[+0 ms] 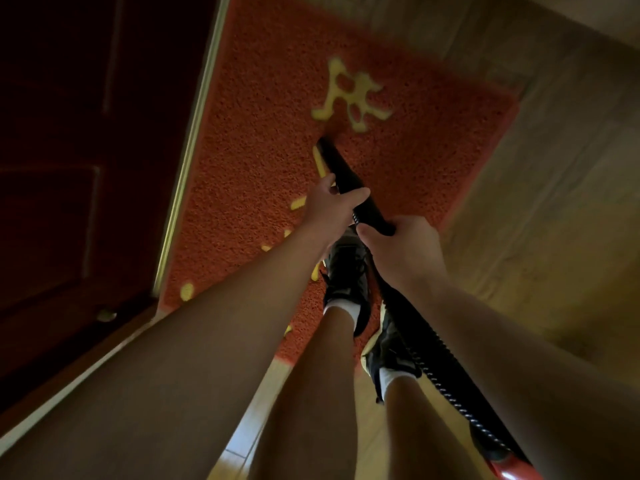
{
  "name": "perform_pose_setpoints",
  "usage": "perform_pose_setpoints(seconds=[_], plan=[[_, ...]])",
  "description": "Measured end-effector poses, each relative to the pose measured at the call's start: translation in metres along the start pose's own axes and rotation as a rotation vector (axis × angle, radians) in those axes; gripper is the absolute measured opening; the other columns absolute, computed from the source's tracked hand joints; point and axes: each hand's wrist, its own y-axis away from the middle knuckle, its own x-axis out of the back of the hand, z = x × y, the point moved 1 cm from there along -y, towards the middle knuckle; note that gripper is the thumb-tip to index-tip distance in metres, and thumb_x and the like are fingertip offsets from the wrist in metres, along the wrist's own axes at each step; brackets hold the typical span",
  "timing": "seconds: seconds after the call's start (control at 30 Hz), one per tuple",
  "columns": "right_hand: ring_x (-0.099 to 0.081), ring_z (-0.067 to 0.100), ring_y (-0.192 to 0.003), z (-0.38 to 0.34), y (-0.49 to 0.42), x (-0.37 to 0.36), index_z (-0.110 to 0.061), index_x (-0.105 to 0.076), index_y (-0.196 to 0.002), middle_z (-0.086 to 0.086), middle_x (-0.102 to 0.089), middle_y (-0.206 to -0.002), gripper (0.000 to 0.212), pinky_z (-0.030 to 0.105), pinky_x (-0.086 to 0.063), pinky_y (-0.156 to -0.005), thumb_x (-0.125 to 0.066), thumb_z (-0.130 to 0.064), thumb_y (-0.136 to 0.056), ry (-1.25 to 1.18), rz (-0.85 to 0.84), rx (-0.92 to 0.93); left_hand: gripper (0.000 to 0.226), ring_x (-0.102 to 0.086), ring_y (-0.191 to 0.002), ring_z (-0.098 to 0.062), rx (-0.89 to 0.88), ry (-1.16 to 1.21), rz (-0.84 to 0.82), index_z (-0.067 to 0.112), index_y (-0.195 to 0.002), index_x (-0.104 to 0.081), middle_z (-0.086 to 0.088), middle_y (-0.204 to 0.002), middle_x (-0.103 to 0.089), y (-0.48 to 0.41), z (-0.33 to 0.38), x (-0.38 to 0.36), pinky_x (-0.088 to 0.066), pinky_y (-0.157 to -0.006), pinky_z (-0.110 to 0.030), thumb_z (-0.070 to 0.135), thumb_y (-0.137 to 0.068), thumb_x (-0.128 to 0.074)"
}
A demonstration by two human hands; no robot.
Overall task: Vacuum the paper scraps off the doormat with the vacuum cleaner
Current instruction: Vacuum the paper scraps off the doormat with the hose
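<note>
Reaching forward and down, both bare forearms are held out over the mat, and the black vacuum tube (346,178) is gripped in two places. The left hand (329,206) is wrapped round its middle with the thumb laid across the top, and the right hand (403,247) is closed round its rear end, where the ribbed hose (417,360) begins. The tube is tilted, its tip set against the red doormat (249,188) just below a large yellow character (353,95). Smaller yellow marks (318,164) are seen beside the tube; whether they are paper scraps or pattern cannot be told. The doormat is laid beside a dark door (69,150) on a wooden floor (554,202).
</note>
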Motion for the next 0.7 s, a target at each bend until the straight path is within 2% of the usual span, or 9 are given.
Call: perform_pose_setpoints(seconds=[0.07,0.1,0.2,0.3,0.43,0.5,0.57,0.63,0.7], plan=[[-0.042,0.008,-0.033,0.009,0.006,0.004,-0.017,-0.046,-0.058,-0.003,-0.045,-0.05,0.044,0.014,-0.024,-0.031,-0.064,-0.037,-0.094,-0.001,0.002,0.004,0.036,-0.067,-0.112,-0.027,0.009,0.016,-0.005,0.017,-0.13,-0.058,-0.006,-0.127,-0.065,0.006,-0.004,-0.008,-0.057,-0.094,-0.043,0.019,-0.096,-0.072],[-0.041,0.007,-0.032,0.013,0.009,0.005,-0.018,-0.045,-0.057,-0.004,-0.044,-0.048,0.045,0.014,-0.024,-0.031,-0.064,-0.037,-0.093,-0.003,0.006,0.007,0.034,-0.067,-0.111,-0.026,0.009,0.023,-0.007,0.016,-0.128,-0.059,-0.006,-0.127,-0.065,0.008,-0.007,-0.011,-0.058,-0.092,-0.041,0.018,-0.096,-0.071],[-0.039,0.007,-0.034,0.024,0.014,0.008,-0.018,-0.047,-0.058,-0.004,-0.045,-0.049,0.043,0.015,-0.023,-0.034,-0.064,-0.039,-0.092,-0.004,0.025,0.012,0.043,-0.069,-0.107,-0.024,0.01,0.036,-0.01,0.014,-0.136,-0.059,-0.007,-0.127,-0.066,0.014,-0.014,-0.02,-0.058,-0.085,-0.035,0.02,-0.096,-0.072],[-0.04,0.008,-0.037,0.033,0.02,0.01,-0.018,-0.047,-0.061,-0.004,-0.045,-0.051,0.041,0.016,-0.025,-0.035,-0.063,-0.04,-0.093,0.003,0.026,0.031,0.043,-0.069,-0.105,-0.024,-0.005,0.068,0.003,0.013,-0.136,-0.06,-0.007,-0.126,-0.067,0.022,-0.017,-0.027,-0.056,-0.081,-0.034,0.019,-0.095,-0.072],[-0.041,0.007,-0.033,0.044,0.031,0.009,-0.016,-0.048,-0.063,-0.004,-0.044,-0.05,0.042,0.016,-0.025,-0.032,-0.063,-0.04,-0.094,-0.005,0.009,0.054,0.049,-0.068,-0.109,-0.024,0.001,0.103,-0.005,0.012,-0.138,-0.058,-0.005,-0.128,-0.066,0.036,-0.023,-0.031,-0.056,-0.084,-0.035,0.017,-0.093,-0.075],[-0.04,0.007,-0.033,0.051,0.038,0.005,-0.015,-0.051,-0.066,-0.004,-0.046,-0.052,0.041,0.017,-0.025,-0.034,-0.063,-0.042,-0.094,0.005,0.0,0.057,0.049,-0.067,-0.111,-0.026,0.0,0.11,0.001,0.011,-0.138,-0.057,-0.001,-0.119,-0.066,0.044,-0.029,-0.03,-0.057,-0.092,-0.041,0.015,-0.092,-0.076],[-0.044,0.01,-0.039,0.058,0.046,-0.004,-0.015,-0.055,-0.07,-0.003,-0.05,-0.054,0.038,0.024,-0.032,-0.039,-0.062,-0.044,-0.094,0.017,-0.025,0.067,0.046,-0.065,-0.113,-0.028,0.011,0.111,0.009,0.017,-0.134,-0.055,0.007,-0.108,-0.061,0.054,-0.038,-0.026,-0.055,-0.097,-0.044,0.014,-0.093,-0.075],[-0.048,0.016,-0.044,0.063,0.054,-0.016,-0.017,-0.056,-0.07,-0.002,-0.053,-0.056,0.037,0.028,-0.036,-0.043,-0.062,-0.045,-0.094,0.022,-0.059,0.083,0.046,-0.067,-0.107,-0.024,0.024,0.114,0.023,0.019,-0.134,-0.053,0.007,-0.108,-0.061,0.062,-0.052,-0.019,-0.058,-0.088,-0.041,0.014,-0.093,-0.075],[-0.047,0.013,-0.042,0.069,0.062,-0.03,-0.019,-0.056,-0.069,-0.003,-0.054,-0.055,0.036,0.028,-0.037,-0.043,-0.063,-0.044,-0.093,0.018,-0.079,0.103,0.057,-0.068,-0.099,-0.018,0.041,0.137,0.052,0.014,-0.143,-0.05,0.002,-0.113,-0.064,0.067,-0.069,-0.008,-0.058,-0.077,-0.033,0.014,-0.092,-0.076]])
